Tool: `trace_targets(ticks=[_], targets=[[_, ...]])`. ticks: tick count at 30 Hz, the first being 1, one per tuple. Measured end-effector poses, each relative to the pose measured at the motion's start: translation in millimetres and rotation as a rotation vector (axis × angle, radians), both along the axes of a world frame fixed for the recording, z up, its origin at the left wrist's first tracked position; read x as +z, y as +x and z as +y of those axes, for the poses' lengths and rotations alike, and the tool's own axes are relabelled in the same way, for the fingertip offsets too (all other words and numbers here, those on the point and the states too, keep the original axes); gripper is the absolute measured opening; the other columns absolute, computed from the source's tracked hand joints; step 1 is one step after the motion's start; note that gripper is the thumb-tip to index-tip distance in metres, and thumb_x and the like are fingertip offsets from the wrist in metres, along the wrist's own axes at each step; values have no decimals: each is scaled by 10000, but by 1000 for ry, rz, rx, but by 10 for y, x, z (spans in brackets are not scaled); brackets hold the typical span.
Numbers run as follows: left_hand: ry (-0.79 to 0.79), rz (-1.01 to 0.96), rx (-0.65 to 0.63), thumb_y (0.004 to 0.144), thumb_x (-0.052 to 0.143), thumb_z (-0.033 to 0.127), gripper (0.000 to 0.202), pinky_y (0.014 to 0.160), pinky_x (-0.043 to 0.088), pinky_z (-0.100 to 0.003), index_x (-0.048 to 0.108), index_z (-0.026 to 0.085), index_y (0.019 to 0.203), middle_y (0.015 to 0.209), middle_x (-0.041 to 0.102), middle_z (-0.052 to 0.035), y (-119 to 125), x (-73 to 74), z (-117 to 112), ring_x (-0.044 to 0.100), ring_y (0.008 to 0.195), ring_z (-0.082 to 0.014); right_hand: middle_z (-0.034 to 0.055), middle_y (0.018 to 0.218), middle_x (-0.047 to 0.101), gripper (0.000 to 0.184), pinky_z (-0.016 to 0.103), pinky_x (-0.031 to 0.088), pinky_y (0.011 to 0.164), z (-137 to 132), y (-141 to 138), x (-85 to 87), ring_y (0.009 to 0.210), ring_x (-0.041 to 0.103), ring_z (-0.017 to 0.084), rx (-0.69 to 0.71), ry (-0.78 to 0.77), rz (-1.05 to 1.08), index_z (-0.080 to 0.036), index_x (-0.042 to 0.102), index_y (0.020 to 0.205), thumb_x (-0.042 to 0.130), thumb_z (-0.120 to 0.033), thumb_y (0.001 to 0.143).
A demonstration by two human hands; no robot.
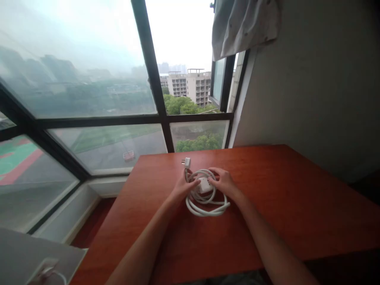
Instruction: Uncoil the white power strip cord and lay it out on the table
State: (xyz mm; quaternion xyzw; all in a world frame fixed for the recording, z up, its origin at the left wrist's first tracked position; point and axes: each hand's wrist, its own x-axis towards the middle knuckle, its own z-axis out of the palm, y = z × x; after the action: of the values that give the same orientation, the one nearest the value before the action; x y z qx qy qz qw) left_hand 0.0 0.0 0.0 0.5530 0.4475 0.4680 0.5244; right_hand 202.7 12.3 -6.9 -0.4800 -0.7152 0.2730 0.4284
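Observation:
A white extension cord lies in loose loops (204, 213) on the table, with its white socket block (204, 185) in the middle of the coil. My left hand (187, 184) is closed on the coil's left side, thumb against the socket block. From the other side my right hand (222, 180) grips the coil, its thumb at the block's right edge and its fingers curved over the upper loops. The white plug (187, 162) stands up beyond my left hand, prongs pointing left. Some fingertips are hidden behind the cable.
The reddish-brown wooden table (267, 190) reaches to the window (190, 114) at the back. A grey wall (303, 87) rises on the right, and a light curtain (243, 27) hangs at the top. At lower left, a white fixture (44, 271) with a cable is partly visible.

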Motion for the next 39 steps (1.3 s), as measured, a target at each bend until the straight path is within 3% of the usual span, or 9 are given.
trace_targets(ticks=[5,11,14,18,29,39], targets=[[-49,-18,-83,571,836,386,645,621,496,-251,430,169,1023,827,636,-8,-3,18,-14,607,656,-123,84,1089,687,350,300,560,786,-21,-16,18,947,653,189,25,51,-12,-168,658,1098,587,-232,762],[-65,-103,-97,572,845,368,630,655,495,-259,485,155,1044,854,659,-30,-23,60,-42,626,697,-146,90,1064,695,377,295,543,763,-46,11,50,903,663,190,-14,49,-68,-164,650,1121,608,-281,766],[-51,-113,-87,574,845,358,618,662,495,-263,493,151,1038,870,662,-35,-7,79,-50,624,699,-145,93,925,727,340,298,518,739,-65,59,94,798,678,205,-92,-12,-192,-159,697,1025,630,-386,781],[-36,-133,-85,581,843,344,606,669,494,-257,497,158,1043,890,661,-34,5,83,-53,627,719,-146,67,835,739,287,275,483,717,-88,89,143,761,677,205,-84,-30,-292,-196,729,905,586,-432,826],[-88,-103,-134,616,833,328,657,737,501,-288,469,156,1136,1021,662,-81,-25,23,-45,646,845,-196,78,992,734,363,288,478,812,-100,23,107,925,675,230,-121,-2,-373,-234,640,1175,561,-397,861],[-86,-119,-230,646,815,347,620,824,484,-323,550,136,1165,1063,668,-106,-38,67,-91,636,937,-241,119,1095,705,402,348,474,852,-105,18,120,1000,660,275,-92,20,-452,-200,592,1250,491,-375,903]])
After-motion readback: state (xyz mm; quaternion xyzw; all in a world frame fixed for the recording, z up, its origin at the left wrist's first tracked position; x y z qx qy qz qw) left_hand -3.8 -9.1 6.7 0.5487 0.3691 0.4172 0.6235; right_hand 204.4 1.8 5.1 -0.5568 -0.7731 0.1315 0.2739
